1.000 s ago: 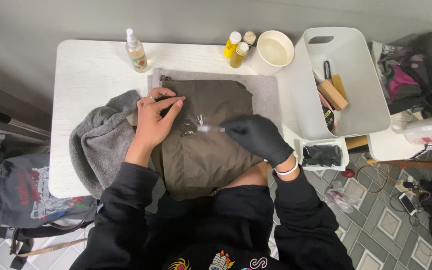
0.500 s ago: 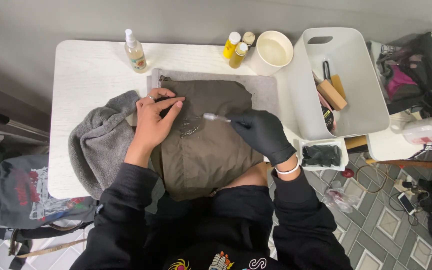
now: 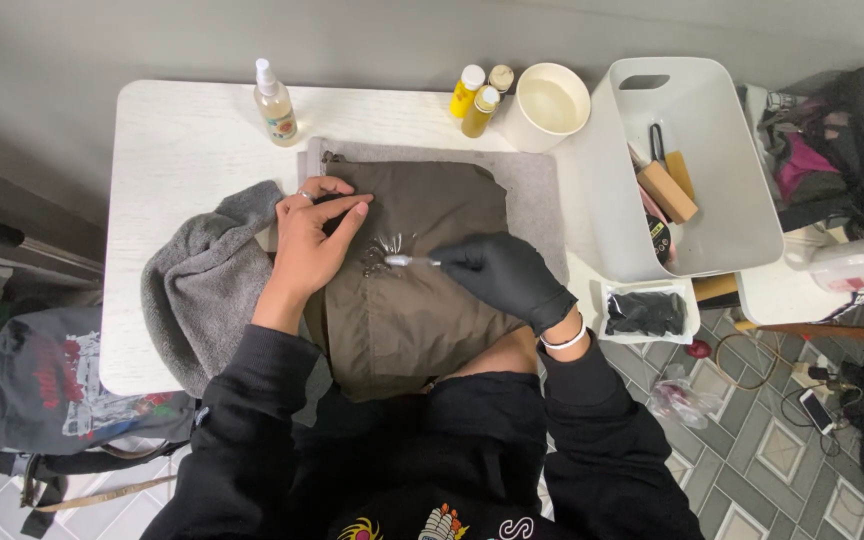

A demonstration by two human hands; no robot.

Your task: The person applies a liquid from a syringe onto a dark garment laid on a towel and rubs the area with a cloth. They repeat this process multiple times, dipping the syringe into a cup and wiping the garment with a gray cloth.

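A dark olive garment [image 3: 422,300] lies spread on a grey cloth [image 3: 532,185] on the white table [image 3: 182,140]. My bare left hand [image 3: 314,245] presses flat on the garment's left part, fingers together, a ring on one finger. My right hand [image 3: 502,275], in a black glove, pinches a small white-tipped tool [image 3: 404,261] whose tip touches the fabric beside pale streak marks [image 3: 387,245]. A grey towel [image 3: 207,280] is bunched to the left of the garment.
At the table's back stand a spray bottle [image 3: 275,103], three small paint bottles [image 3: 479,97] and a white cup [image 3: 548,105]. A white bin [image 3: 697,165] with tools sits at right, a small tray of black items [image 3: 645,312] below it. Bags and clutter lie on the floor.
My right hand has shifted the tool's tip slightly left and down across the fabric, over the pale streaks. The left hand stays pressed in place.
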